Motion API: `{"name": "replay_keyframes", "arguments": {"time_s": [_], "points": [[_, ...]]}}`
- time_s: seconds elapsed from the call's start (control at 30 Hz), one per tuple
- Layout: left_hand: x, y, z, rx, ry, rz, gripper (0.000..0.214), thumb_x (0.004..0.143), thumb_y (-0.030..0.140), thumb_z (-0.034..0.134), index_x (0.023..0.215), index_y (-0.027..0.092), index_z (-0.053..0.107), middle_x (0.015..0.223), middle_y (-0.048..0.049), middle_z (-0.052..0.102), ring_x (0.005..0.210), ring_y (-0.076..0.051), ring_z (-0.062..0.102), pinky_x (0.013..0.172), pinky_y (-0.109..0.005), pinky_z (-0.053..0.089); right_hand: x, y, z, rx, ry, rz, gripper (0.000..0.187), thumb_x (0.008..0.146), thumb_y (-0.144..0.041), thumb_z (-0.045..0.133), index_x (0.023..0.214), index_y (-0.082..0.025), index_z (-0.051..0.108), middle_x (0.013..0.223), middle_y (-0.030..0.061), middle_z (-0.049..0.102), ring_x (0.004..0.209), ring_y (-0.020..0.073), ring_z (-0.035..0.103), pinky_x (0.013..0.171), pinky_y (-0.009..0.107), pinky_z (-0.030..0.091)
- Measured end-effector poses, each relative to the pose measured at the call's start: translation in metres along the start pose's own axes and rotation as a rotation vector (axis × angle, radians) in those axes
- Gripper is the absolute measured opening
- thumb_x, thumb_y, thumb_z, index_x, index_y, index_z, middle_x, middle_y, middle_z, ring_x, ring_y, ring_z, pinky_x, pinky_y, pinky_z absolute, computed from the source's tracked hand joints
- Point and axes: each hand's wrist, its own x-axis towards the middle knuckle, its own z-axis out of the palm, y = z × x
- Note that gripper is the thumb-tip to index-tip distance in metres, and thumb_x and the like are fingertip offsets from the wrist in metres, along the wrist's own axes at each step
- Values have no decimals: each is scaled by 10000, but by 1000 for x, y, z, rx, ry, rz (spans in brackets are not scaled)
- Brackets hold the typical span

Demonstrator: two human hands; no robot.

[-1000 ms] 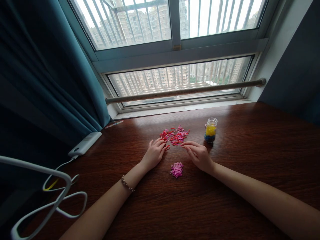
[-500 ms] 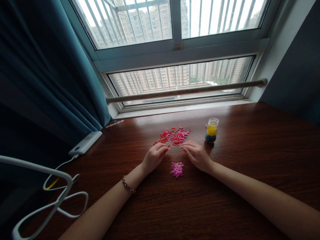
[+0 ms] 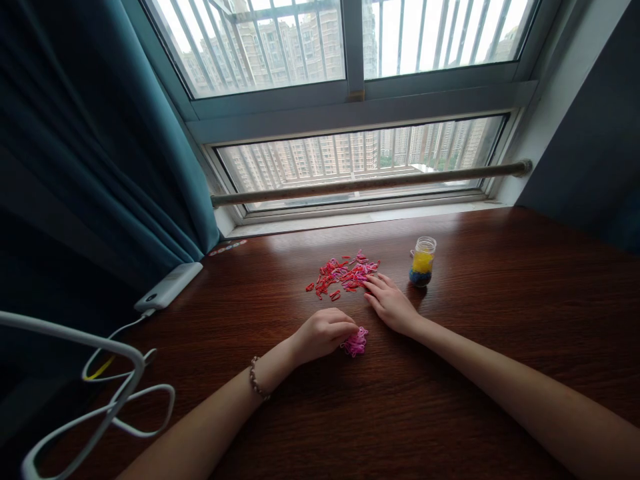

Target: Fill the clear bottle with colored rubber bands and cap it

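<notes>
Small loops that look like rubber bands lie in two piles on the table. The farther, looser pile of red and pink rubber bands (image 3: 340,275) spreads out on the wood. Nearer to me sits a compact pile of pink rubber bands (image 3: 356,342). My left hand (image 3: 325,333) is at the left edge of the pink pile, fingers closed in a pinch; their tips hide whatever is in them. With fingers stretched and somewhat apart, my right hand (image 3: 391,305) rests its fingertips at the right edge of the mixed pile.
A glass jar (image 3: 423,261) with yellow and dark blue contents stands right of the mixed pile. On the left lie a white power bank-like box (image 3: 169,289) and a looping white cable (image 3: 133,373). A curtain (image 3: 150,167) and a barred window (image 3: 360,153) border the table.
My left hand has moved from the mixed pile toward me, to the pink pile. My right hand has shifted slightly forward, its fingers now spread at the mixed pile's edge.
</notes>
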Motion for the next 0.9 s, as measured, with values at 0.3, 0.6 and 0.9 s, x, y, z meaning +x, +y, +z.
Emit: {"name": "replay_keyframes", "arguments": {"time_s": [0.3,0.6,0.9], "points": [[-2,-7,1,-10,75,-32,140,838,173,516,951,152,596,792,-47,656,712,-125,595,689,-252,452,1,-1,-3,-23,16,-12,351,913,-272,402,1226,-143,496,1237,66,493,1165,226,370,1017,355,304],[-8,-34,-12,318,151,-268,256,863,226,464,1102,199,550,1100,-73,599,1149,-217,440,976,-431,323,0,-4,-2,-63,-28,-6,392,898,-289,440,1267,-157,455,1291,72,445,1187,254,346,1013,398,292],[-6,-45,-7,358,-219,-563,494,882,496,301,1338,308,277,1409,-15,284,1329,-287,59,986,-648,12,0,0,-2,105,99,-32,362,902,-253,396,1230,-130,487,1234,105,486,1155,228,396,997,381,329]]}}
